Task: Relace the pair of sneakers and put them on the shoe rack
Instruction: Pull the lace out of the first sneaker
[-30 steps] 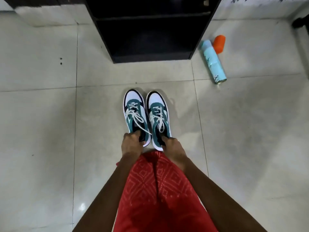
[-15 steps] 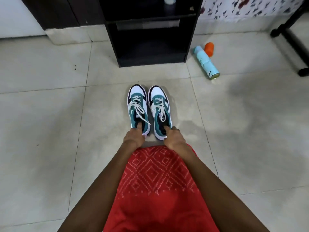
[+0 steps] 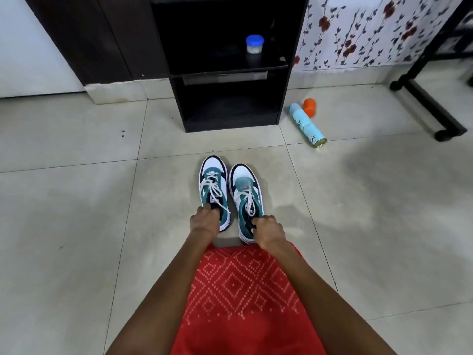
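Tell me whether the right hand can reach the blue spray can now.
Probably not yet: the right hand grips the right sneaker; only bare floor lies between it and the spray can.

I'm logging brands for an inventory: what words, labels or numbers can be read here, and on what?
No text is legible.
Left-side sneaker: white tongue label, too blurred to read.
Right-side sneaker: no print I can make out.
Spray can: dark markings, too small to read.
Blue-lidded jar: no legible label.
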